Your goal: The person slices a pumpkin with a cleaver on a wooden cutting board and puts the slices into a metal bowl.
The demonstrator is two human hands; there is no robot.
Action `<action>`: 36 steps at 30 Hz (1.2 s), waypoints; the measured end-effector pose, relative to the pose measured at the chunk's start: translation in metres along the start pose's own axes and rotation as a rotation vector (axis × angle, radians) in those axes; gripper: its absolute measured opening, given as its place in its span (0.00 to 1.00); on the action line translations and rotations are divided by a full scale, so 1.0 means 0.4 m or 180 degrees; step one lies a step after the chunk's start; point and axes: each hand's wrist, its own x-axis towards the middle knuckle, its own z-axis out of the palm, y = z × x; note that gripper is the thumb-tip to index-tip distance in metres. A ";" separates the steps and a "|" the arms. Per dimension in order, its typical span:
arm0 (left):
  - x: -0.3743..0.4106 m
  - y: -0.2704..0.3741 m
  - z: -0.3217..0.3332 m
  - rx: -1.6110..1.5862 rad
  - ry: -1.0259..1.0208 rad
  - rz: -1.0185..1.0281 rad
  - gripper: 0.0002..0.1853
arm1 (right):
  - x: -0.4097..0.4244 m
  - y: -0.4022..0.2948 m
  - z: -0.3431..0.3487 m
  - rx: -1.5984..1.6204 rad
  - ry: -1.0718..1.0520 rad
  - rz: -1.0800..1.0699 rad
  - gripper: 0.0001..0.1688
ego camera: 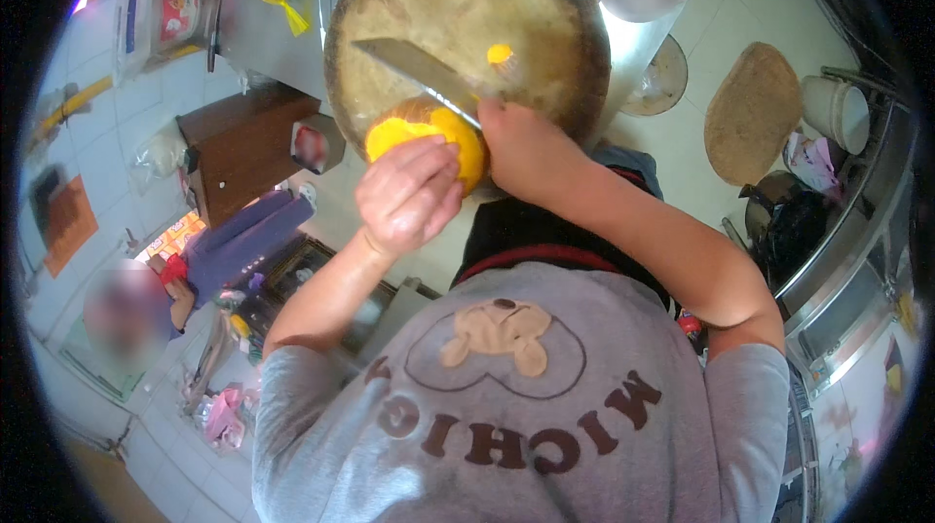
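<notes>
A large round chopping block (467, 4) lies before me. At its near left edge my left hand (413, 191) grips a pumpkin or similar orange-fleshed squash (467, 150), whose bright yellow-orange surface shows partly cut, with some brownish rind at the back. My right hand (522, 150) is closed around the handle of a cleaver (424, 70); the handle is hidden by the fingers. The blade points up and left over the block, its lower edge close above the squash; whether it touches cannot be told. A small yellow-orange end piece (500, 55) rests on the block, right of the blade.
A metal counter (270, 33) bears net bags and packages at the back left. Below it stands a brown wooden cabinet (245, 150). Another person (234, 253) is at the far left. On the right floor are a brown mat (754, 114), a white bucket (836, 114) and a black bag (785, 220).
</notes>
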 end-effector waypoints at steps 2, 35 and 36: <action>0.001 -0.008 0.004 0.0022 0.0066 0.0054 0.11 | -0.012 -0.019 -0.019 0.0161 -0.0054 0.0044 0.09; -0.022 -0.004 0.017 0.0253 0.0207 0.0062 0.09 | -0.211 -0.182 -0.023 0.0263 0.0480 0.0137 0.16; -0.022 -0.003 0.015 0.0274 0.0192 0.0044 0.09 | -0.205 -0.181 -0.021 0.0210 0.0449 0.0176 0.16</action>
